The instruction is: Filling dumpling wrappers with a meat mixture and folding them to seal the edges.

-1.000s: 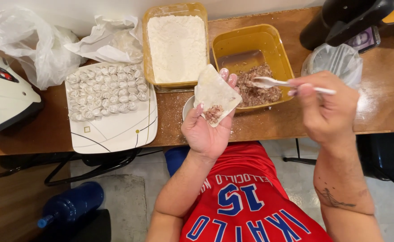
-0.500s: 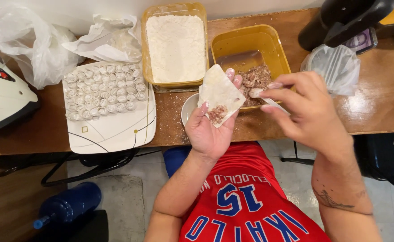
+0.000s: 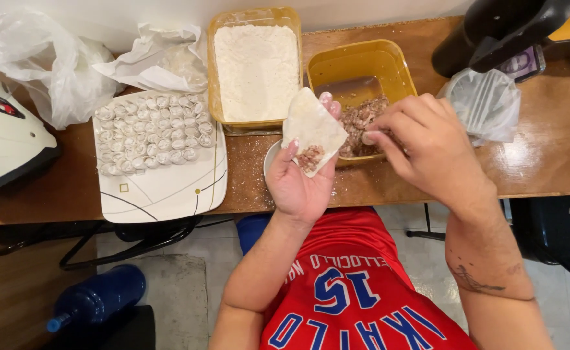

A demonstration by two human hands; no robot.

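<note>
Left hand (image 3: 301,185) is cupped half open, palm up, cradling a thin square wrapper (image 3: 313,129) with a dab of mince on it. Right hand (image 3: 427,146) curls loosely over the yellow tub (image 3: 363,61) of coarse filling (image 3: 356,120); can't tell what it's pinching.

Left hand (image 3: 301,185) centre frame, palm up, fingers cupped, forearm rising from bottom. Right hand (image 3: 427,146) right of centre, palm down, fingers pinched, tattooed forearm.
</note>
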